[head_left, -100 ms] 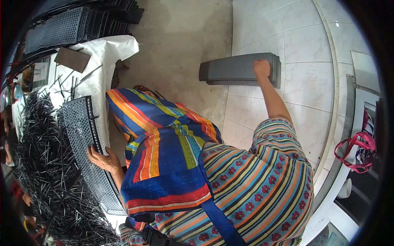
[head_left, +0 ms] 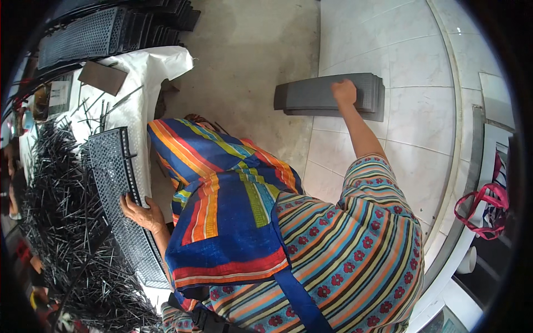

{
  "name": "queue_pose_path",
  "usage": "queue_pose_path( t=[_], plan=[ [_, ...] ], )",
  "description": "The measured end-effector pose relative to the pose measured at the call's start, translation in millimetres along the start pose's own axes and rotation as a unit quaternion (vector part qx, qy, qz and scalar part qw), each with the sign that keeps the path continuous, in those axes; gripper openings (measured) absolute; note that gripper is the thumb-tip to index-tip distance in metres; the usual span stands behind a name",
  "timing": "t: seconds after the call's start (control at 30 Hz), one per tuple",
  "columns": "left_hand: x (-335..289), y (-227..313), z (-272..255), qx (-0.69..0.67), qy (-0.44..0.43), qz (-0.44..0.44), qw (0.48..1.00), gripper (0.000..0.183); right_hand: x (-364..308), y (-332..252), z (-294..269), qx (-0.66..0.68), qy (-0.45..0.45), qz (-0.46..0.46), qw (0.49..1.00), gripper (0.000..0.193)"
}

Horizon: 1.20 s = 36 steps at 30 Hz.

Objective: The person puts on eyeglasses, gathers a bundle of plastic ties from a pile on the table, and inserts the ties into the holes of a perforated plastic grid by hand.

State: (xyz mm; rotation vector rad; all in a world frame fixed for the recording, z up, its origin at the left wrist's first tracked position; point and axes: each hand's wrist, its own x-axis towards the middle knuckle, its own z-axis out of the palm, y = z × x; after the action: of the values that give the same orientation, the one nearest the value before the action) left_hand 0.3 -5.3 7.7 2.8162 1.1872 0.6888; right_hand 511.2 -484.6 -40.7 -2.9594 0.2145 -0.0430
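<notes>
Beside me on the left, a long black perforated panel (head_left: 109, 172) lies slanted along a heap of thin black plastic strips (head_left: 61, 222). My left hand (head_left: 143, 215) rests across its inner edge, fingers spread over the holes and thumb apart. Out to the right, my right arm reaches over the floor to a stack of flat dark grey panels (head_left: 311, 93). There my right hand (head_left: 345, 92) is closed into a fist over the top panel; whatever its fingers hold, if anything, is hidden.
More black perforated panels (head_left: 83, 36) are piled at the far left. A brown flat piece (head_left: 102, 77) lies on a white sack (head_left: 158, 62). At the right edge are a pink-handled bag (head_left: 486, 213) and a white cup (head_left: 468, 260).
My right hand has shifted slightly left along the top of the grey stack. My left hand stays on the perforated panel. The whole view has moved a little.
</notes>
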Motion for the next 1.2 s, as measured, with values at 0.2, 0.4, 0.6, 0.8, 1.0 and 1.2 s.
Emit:
queue_pose_path(
  t=[0.2,0.4,0.6,0.8,1.0,1.2],
  plan=[
    [-7,3,-10,-0.007,-0.007,-0.004,1.0,0.05,14,10,-38,-0.105,0.147,0.082,0.98,0.047],
    [-6,-2,-5,0.012,0.006,-0.003,1.0,0.05,39,34,-55,-0.055,0.082,0.112,0.989,0.044],
    [-7,0,-2,0.008,0.003,-0.006,1.0,0.051,66,47,-62,-0.036,0.061,0.148,0.986,0.041],
    [-5,1,-7,0.021,0.007,-0.01,1.0,0.052,90,53,-53,0.089,0.073,0.178,0.977,0.039],
    [3,6,10,-0.006,0.008,0.003,1.0,0.052,125,65,-31,0.276,-0.165,0.079,0.944,0.037],
    [-2,-3,-13,-0.009,0.022,-0.012,1.0,0.066,46,-76,-12,0.258,-0.262,0.051,0.929,0.032]
  ],
)
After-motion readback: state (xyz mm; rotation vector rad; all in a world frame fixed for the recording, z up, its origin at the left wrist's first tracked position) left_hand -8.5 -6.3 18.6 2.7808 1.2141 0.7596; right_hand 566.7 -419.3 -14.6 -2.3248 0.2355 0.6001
